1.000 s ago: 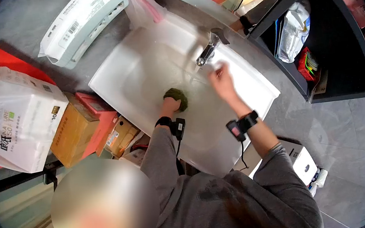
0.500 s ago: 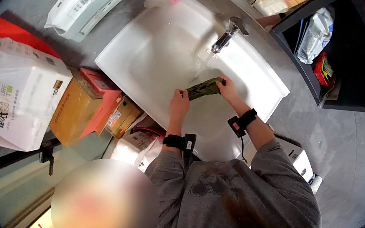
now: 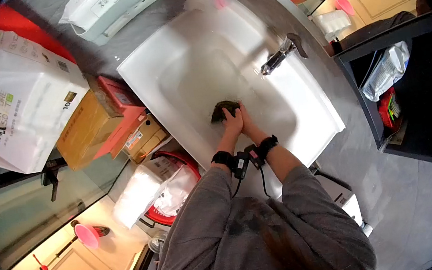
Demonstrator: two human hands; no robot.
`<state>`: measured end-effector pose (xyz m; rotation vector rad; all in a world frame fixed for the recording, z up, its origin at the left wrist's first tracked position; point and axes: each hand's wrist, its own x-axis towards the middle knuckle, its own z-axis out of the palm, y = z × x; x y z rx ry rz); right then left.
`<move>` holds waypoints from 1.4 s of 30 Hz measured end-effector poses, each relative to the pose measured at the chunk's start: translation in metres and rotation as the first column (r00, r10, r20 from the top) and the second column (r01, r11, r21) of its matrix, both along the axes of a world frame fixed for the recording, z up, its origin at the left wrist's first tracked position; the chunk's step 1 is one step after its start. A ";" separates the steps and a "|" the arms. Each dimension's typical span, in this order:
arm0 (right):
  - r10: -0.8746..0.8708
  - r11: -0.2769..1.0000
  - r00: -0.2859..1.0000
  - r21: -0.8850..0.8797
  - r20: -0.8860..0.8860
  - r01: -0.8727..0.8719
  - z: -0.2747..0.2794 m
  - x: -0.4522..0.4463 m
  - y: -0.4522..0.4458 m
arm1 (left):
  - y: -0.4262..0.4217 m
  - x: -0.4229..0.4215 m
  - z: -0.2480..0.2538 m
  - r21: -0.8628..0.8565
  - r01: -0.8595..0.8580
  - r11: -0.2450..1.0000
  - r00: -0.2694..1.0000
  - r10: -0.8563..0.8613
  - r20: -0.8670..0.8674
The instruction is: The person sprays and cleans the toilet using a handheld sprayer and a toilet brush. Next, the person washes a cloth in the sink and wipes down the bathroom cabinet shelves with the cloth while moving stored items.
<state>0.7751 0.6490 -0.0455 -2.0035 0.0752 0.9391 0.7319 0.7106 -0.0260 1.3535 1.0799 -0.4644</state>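
A dark green, wrinkled cloth point(image 3: 222, 111) is bunched up low in the white sink basin point(image 3: 166, 84). My left hand point(image 3: 233, 122) is closed on it, thumb towards the middle. My right hand point(image 3: 247, 119) presses in close beside the left, also closed on the cloth; its fingers are partly hidden. The two hands touch. Water seems to lie in the basin around them, though its level is hard to make out. The chrome faucet point(image 3: 278, 58) stands beyond my hands to the right.
Left of the sink are a white tissue pack point(image 3: 23, 99), a cardboard box point(image 3: 83, 127) and a red basket point(image 3: 190, 165) holding white packages. At right, a black open cabinet point(image 3: 424, 93) holds packets. A light grey rack point(image 3: 120, 14) stands at the far edge.
My hands have come together and lowered into the basin. The cloth, stretched between them before, is now bunched up. The head view has shifted slightly.
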 end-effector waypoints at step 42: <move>0.204 0.965 0.967 0.134 0.156 -0.225 0.058 -0.013 -0.010 | 0.025 -0.009 0.000 -0.571 -0.380 0.727 0.725 0.618 0.305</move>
